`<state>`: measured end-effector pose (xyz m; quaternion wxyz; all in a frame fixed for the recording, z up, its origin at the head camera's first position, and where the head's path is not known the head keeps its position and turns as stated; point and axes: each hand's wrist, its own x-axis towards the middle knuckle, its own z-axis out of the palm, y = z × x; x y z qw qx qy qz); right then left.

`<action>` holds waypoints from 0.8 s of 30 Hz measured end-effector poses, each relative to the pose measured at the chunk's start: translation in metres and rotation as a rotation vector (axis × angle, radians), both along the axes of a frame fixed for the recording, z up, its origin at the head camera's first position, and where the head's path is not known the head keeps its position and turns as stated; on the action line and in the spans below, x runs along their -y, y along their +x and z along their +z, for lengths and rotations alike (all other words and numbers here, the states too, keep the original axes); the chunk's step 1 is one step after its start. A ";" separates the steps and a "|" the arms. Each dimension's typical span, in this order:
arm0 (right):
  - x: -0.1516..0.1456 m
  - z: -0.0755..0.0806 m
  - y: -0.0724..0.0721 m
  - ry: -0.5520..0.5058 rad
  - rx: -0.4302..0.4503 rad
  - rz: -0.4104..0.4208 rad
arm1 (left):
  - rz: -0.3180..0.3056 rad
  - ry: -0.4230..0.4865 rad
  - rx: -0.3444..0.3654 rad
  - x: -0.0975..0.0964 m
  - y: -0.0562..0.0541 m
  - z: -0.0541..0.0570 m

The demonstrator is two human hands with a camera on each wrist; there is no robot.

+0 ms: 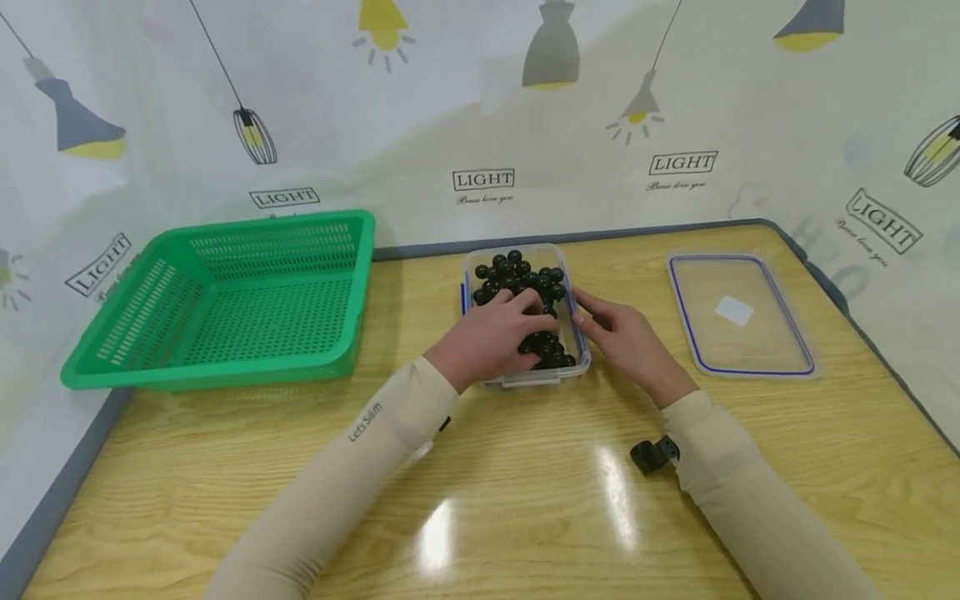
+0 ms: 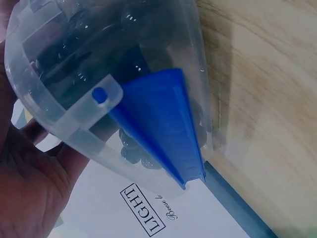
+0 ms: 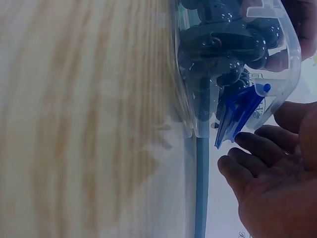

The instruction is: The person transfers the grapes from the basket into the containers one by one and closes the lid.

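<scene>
A clear plastic box (image 1: pixel 510 379) with blue side flaps stands on the table, holding many glossy black balls (image 1: pixel 513 271). My left hand (image 1: pixel 495 333) reaches into it from above, thumb and fingers curved around some of the balls; its fingertips are partly hidden among them. In the left wrist view a blue flap (image 2: pixel 156 114) hangs down the box's side. Against the box's right side rests my right hand (image 1: pixel 630 342), its fingers extended. In the right wrist view those fingers (image 3: pixel 262 148) lie close to the other blue flap (image 3: pixel 240 114).
A green slotted basket (image 1: pixel 345 354) stands at the left of the table. The clear lid (image 1: pixel 750 350) with a blue seal lies flat to the right, a white label (image 1: pixel 733 311) on it. Behind the table rises a wall covering (image 1: pixel 420 125) printed with lamps.
</scene>
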<state>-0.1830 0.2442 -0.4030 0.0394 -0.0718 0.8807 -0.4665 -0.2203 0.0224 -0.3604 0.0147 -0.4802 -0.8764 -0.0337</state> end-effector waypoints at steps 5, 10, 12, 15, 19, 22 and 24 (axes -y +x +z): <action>0.003 0.003 -0.002 0.024 0.010 -0.003 | 0.030 -0.012 0.054 0.004 -0.002 0.003; 0.002 0.008 -0.004 0.099 0.007 0.012 | 0.090 0.005 0.106 0.009 -0.007 0.011; -0.004 0.011 -0.005 0.114 -0.002 0.024 | 0.139 0.129 0.164 0.011 -0.007 0.017; -0.024 0.019 -0.005 0.095 -0.034 0.030 | 0.213 0.461 0.342 0.003 -0.003 0.025; -0.074 0.033 0.003 0.067 -0.108 -0.038 | 0.258 0.891 0.656 -0.035 0.011 0.027; -0.118 0.041 0.014 0.063 -0.092 -0.140 | 0.317 1.016 0.814 -0.074 0.023 0.026; -0.143 0.042 0.022 0.047 -0.057 -0.203 | 0.367 1.042 0.859 -0.098 0.029 0.025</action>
